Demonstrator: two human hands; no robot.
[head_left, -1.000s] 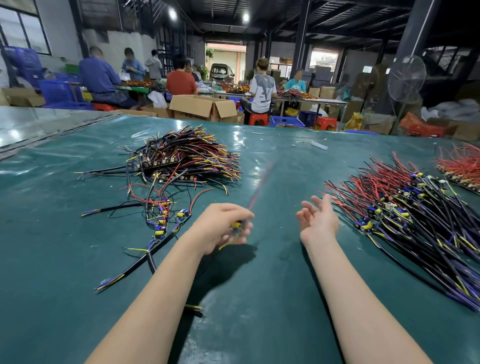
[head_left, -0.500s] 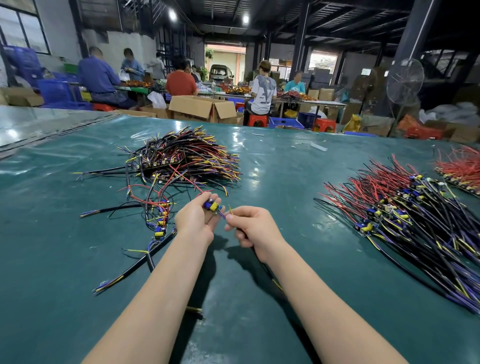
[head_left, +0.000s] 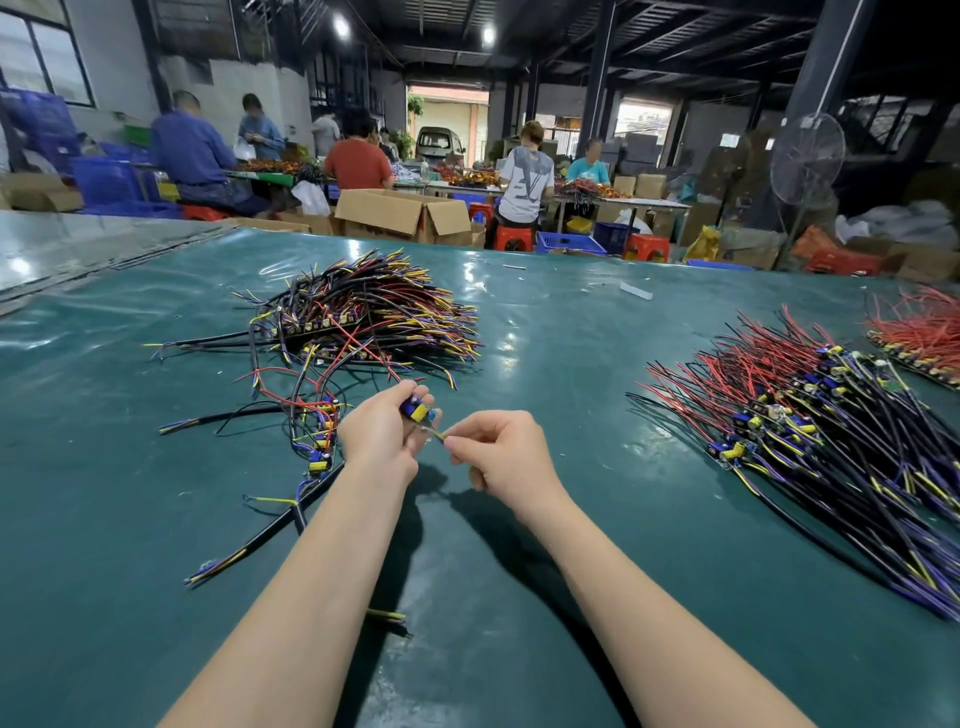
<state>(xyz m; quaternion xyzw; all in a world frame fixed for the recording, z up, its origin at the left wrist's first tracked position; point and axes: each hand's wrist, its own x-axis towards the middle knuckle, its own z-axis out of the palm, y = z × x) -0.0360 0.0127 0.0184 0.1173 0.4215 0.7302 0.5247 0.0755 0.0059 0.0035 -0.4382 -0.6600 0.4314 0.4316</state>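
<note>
Closest to us, our left hand (head_left: 382, 434) curls around a small blue-and-yellow module (head_left: 418, 410), fingertips clamping it above the tabletop (head_left: 571, 374). Our right hand (head_left: 501, 452), just beside it, pinches the module's short wire (head_left: 438, 435) between thumb and forefinger, the other fingers folded in.

To do this step well, we judge, we should hold the module steady, keep the pinch close to the wire's root and work it gently (a hard tug could strain the joint).

Just left of the left hand lie a few loose wired modules (head_left: 319, 441); beyond that hand sits a heap of dark, yellow-tipped leads (head_left: 374, 317). Well to the right of the right hand spreads a pile of red-and-black harnesses (head_left: 810, 415).

Far beyond both hands, past the tabletop's edge, an open cardboard box (head_left: 400, 213) stands with its flaps up, its contents hidden from us. A blue crate (head_left: 569, 242) sits further right, and we cannot tell what it holds.
</note>
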